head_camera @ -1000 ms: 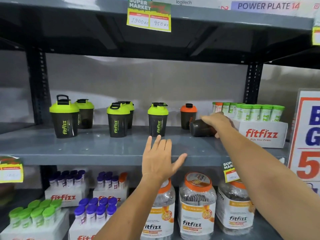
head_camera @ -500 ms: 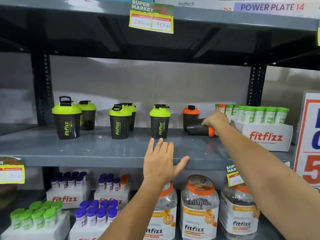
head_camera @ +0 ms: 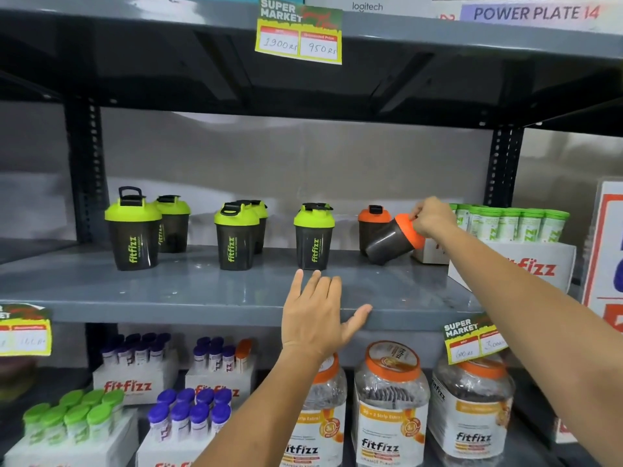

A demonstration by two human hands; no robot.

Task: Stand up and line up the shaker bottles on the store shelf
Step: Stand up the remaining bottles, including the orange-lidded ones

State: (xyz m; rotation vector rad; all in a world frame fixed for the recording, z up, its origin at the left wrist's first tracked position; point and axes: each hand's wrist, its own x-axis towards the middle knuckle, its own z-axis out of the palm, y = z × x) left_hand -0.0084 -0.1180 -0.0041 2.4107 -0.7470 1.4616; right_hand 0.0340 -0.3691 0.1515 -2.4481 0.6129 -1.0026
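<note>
On the grey middle shelf (head_camera: pixel 202 291) stand several dark shaker bottles with lime lids, among them one at the left front (head_camera: pixel 133 230), one in the middle (head_camera: pixel 236 237) and one further right (head_camera: pixel 313 237). An orange-lidded shaker (head_camera: pixel 371 227) stands upright behind. My right hand (head_camera: pixel 433 217) grips the orange lid of a second dark shaker (head_camera: pixel 387 242), which leans tilted with its base on the shelf. My left hand (head_camera: pixel 320 315) rests flat, fingers spread, on the shelf's front edge.
A white fitfizz box of green-capped tubes (head_camera: pixel 512 261) sits at the shelf's right end, close to the tilted shaker. Below are large orange-lidded jars (head_camera: pixel 391 409) and boxes of purple and green tubes (head_camera: pixel 188 419). Price tags hang from the shelf edges (head_camera: pixel 300 35).
The shaker lay on its side under my right hand; it is now tipped up by its orange lid, base on the shelf. My left hand stayed on the shelf edge.
</note>
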